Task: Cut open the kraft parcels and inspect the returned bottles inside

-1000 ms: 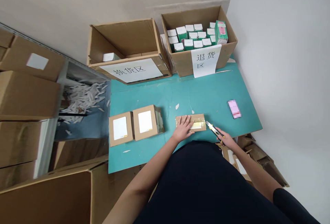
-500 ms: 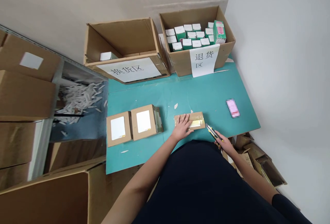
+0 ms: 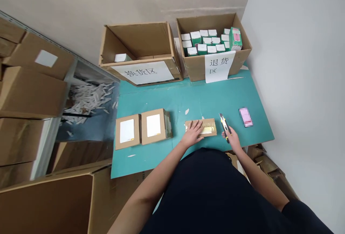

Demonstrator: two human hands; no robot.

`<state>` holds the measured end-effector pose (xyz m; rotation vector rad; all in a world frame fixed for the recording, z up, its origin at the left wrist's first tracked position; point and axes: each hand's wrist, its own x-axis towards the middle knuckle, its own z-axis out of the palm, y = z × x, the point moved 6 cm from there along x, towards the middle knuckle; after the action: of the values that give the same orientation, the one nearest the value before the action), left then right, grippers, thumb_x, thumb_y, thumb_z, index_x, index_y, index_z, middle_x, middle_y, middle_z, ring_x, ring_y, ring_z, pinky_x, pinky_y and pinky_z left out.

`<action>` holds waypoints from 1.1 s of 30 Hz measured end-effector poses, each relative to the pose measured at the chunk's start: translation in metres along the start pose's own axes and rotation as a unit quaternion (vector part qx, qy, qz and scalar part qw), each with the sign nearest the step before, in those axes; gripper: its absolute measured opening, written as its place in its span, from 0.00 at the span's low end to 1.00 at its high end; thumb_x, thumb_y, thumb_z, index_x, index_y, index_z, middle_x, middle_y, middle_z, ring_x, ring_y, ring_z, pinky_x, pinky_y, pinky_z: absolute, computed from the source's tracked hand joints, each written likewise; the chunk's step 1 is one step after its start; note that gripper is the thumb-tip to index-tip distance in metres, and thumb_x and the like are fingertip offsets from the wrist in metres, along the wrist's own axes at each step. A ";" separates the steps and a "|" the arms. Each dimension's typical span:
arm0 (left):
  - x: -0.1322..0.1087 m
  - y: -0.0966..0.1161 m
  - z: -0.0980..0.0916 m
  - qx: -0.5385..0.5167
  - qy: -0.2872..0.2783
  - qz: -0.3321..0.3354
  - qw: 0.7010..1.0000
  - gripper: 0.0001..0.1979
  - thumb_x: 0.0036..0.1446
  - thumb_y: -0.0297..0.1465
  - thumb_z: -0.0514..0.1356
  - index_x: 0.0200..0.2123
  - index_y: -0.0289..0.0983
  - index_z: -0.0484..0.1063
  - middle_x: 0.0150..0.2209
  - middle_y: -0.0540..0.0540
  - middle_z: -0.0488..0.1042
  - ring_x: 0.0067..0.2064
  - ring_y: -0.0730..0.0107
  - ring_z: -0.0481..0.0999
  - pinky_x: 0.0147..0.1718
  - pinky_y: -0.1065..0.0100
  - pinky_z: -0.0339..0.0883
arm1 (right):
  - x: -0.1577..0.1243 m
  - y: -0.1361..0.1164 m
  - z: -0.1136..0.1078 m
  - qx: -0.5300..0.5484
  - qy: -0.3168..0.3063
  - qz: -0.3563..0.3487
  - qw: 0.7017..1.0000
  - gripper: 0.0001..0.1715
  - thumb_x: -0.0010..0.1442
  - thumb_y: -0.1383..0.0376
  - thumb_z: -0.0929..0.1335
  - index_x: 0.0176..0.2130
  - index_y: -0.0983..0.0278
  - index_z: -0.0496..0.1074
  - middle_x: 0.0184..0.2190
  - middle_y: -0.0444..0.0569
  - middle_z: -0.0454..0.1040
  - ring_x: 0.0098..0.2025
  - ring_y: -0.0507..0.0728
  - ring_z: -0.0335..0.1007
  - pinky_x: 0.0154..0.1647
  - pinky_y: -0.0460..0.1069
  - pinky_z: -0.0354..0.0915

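Note:
My left hand [image 3: 192,134] lies flat on a taped brown cardboard parcel [image 3: 207,127], fingers spread, pressing its left part. A pale label shows on the parcel beside my fingers. My right hand [image 3: 231,137] grips a yellow-and-black utility knife [image 3: 224,126] just right of the parcel. The blade points up and away from me, and it is not touching the parcel. Left of my left hand lie two flat cardboard boxes with white labels [image 3: 153,126], side by side.
The teal table [image 3: 172,99] holds a pixelated pink item [image 3: 245,117] at right. Behind stand open cartons with paper signs, one nearly bare [image 3: 140,43], one full of small green-and-white boxes [image 3: 212,65]. Stacked cartons and a bin of white scraps [image 3: 86,99] lie left.
My right hand has drawn the knife back from the parcel's right end and turned it more upright. My left hand stays on the parcel. The view has shifted slightly.

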<state>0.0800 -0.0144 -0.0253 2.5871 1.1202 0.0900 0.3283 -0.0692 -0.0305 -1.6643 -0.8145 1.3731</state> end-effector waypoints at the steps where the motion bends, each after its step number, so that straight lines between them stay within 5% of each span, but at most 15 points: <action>1: -0.002 0.002 -0.003 0.007 0.004 -0.004 1.000 0.33 0.63 0.42 0.60 0.68 0.39 0.59 0.72 0.38 0.55 0.74 0.47 0.48 0.70 0.41 0.38 | 0.014 -0.009 0.006 -0.009 -0.003 -0.023 1.000 0.35 0.61 0.45 0.67 0.58 0.64 0.69 0.37 0.53 0.80 0.39 0.59 0.77 0.42 0.53 0.73; 6: -0.033 0.004 -0.014 0.032 0.046 -0.115 0.992 0.28 0.64 0.36 0.59 0.66 0.41 0.63 0.67 0.37 0.63 0.69 0.48 0.60 0.66 0.48 0.53 | 0.081 -0.050 0.045 -0.079 -0.069 -0.097 0.990 0.29 0.62 0.48 0.65 0.55 0.62 0.70 0.47 0.54 0.81 0.44 0.59 0.76 0.44 0.52 0.71; 10: -0.060 -0.014 -0.017 0.028 0.052 -0.213 0.975 0.25 0.62 0.38 0.62 0.62 0.44 0.68 0.61 0.37 0.70 0.61 0.46 0.68 0.56 0.51 0.64 | 0.103 -0.051 0.064 -0.134 -0.122 -0.098 0.978 0.26 0.60 0.51 0.67 0.52 0.62 0.72 0.43 0.51 0.82 0.46 0.61 0.76 0.49 0.55 0.70; 13: -0.059 -0.031 -0.019 0.017 0.063 -0.257 0.964 0.23 0.62 0.38 0.62 0.60 0.44 0.69 0.59 0.37 0.71 0.59 0.47 0.70 0.53 0.52 0.66 | 0.092 -0.035 0.054 -0.148 -0.099 -0.097 0.979 0.26 0.59 0.49 0.67 0.50 0.61 0.73 0.43 0.51 0.82 0.47 0.62 0.77 0.53 0.57 0.69; 17: -0.028 -0.053 -0.026 -0.024 0.081 -0.301 0.950 0.21 0.65 0.35 0.58 0.61 0.41 0.68 0.59 0.35 0.70 0.58 0.49 0.71 0.54 0.54 0.67 | 0.048 0.001 0.035 -0.094 -0.048 -0.065 0.992 0.31 0.59 0.46 0.68 0.54 0.62 0.71 0.43 0.54 0.82 0.46 0.63 0.78 0.53 0.58 0.69; 22: 0.011 -0.069 -0.033 -0.167 0.044 -0.377 0.910 0.23 0.68 0.36 0.54 0.65 0.40 0.63 0.57 0.37 0.72 0.50 0.55 0.77 0.45 0.61 0.71 | 0.002 0.034 0.044 0.021 -0.031 0.000 0.999 0.29 0.59 0.46 0.69 0.52 0.61 0.70 0.42 0.54 0.81 0.43 0.61 0.80 0.48 0.57 0.73; 27: -0.002 -0.037 -0.034 -0.219 0.052 -0.360 0.905 0.36 0.63 0.41 0.61 0.70 0.43 0.53 0.68 0.38 0.62 0.64 0.52 0.69 0.54 0.61 0.68 | 0.033 0.000 0.055 0.062 -0.002 -0.042 0.997 0.27 0.61 0.48 0.68 0.53 0.60 0.69 0.44 0.53 0.81 0.44 0.59 0.79 0.47 0.55 0.74; 30: -0.024 -0.010 -0.014 -0.208 -0.019 -0.353 0.912 0.53 0.52 0.46 0.70 0.73 0.43 0.44 0.73 0.34 0.50 0.67 0.45 0.63 0.56 0.58 0.67 | 0.082 -0.039 0.067 0.023 -0.034 -0.091 0.995 0.27 0.60 0.49 0.67 0.53 0.60 0.70 0.47 0.53 0.80 0.44 0.58 0.78 0.43 0.52 0.73; 33: -0.031 0.005 0.004 -0.180 -0.062 -0.318 0.929 0.58 0.50 0.46 0.71 0.74 0.41 0.41 0.74 0.31 0.46 0.67 0.43 0.64 0.56 0.56 0.67 | 0.126 -0.067 0.088 -0.061 -0.075 -0.123 0.988 0.27 0.59 0.48 0.67 0.51 0.61 0.72 0.46 0.51 0.80 0.41 0.57 0.76 0.41 0.51 0.71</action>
<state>0.0629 -0.0409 -0.0251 1.7897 1.6516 -0.0185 0.2677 0.0870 -0.0354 -1.5045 -1.1705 1.3077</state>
